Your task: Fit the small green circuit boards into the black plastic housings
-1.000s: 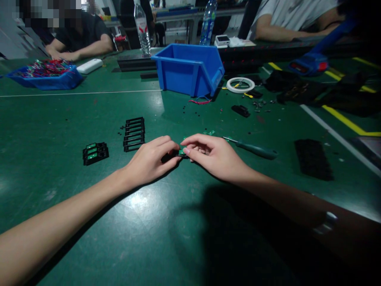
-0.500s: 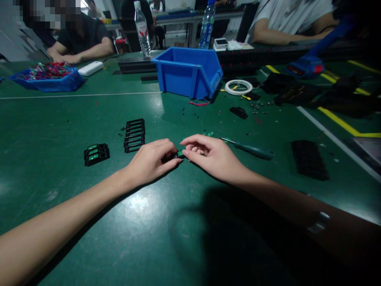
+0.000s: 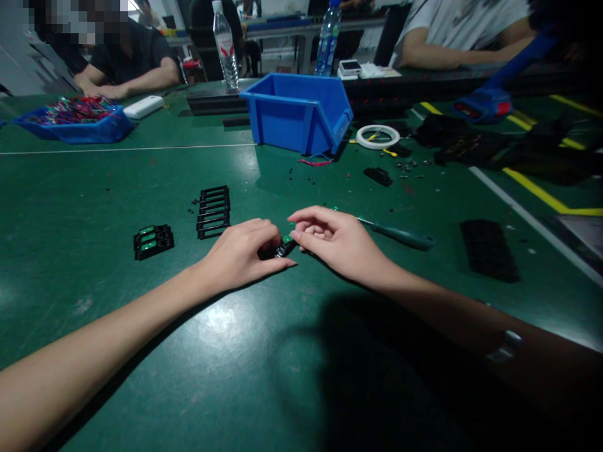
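My left hand (image 3: 245, 251) is curled around a small black plastic part (image 3: 281, 250), its thumb stretched out along the near side. A small green circuit board (image 3: 287, 239) sits at the top of that part, pinched by the thumb and fingers of my right hand (image 3: 332, 242). Whether the board is seated in the part cannot be made out. Left of my hands lie a black slotted frame (image 3: 213, 212) and a short black holder (image 3: 153, 242) with several green boards in it. A screwdriver (image 3: 402, 235) with a dark green handle lies just beyond my right hand.
A blue bin (image 3: 287, 122) stands at the back, near two bottles. At the left is a blue tray (image 3: 70, 132) of coloured wires. A white ring (image 3: 377, 137), loose screws and a dark block (image 3: 488, 250) lie to the right. Two people sit across the table.
My left thumb has moved away from the fingers, so more of the black part shows. My right hand has shifted slightly and still pinches the green board.
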Tool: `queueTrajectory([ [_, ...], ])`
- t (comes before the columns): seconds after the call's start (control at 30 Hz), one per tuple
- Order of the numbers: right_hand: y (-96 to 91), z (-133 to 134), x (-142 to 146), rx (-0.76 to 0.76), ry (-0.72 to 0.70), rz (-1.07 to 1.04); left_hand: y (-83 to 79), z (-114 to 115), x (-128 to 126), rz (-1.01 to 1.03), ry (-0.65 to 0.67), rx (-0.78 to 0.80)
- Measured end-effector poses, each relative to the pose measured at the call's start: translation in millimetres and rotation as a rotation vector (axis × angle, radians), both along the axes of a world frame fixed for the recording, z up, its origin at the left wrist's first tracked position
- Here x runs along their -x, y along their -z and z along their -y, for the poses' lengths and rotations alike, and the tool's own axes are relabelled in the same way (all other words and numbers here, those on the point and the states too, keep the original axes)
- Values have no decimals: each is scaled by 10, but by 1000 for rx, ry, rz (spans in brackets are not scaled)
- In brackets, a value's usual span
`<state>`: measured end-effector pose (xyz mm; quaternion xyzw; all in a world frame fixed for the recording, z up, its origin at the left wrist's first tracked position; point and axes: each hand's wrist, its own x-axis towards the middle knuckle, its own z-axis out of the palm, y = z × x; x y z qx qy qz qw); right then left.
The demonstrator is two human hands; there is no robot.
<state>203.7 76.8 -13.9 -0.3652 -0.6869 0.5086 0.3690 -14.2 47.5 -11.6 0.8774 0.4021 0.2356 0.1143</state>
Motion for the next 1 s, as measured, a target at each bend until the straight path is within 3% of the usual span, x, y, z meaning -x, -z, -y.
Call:
queueTrajectory([
  [1.0, -38, 31, -10, -66, -37, 43, -7, 63, 0, 69, -32, -54],
])
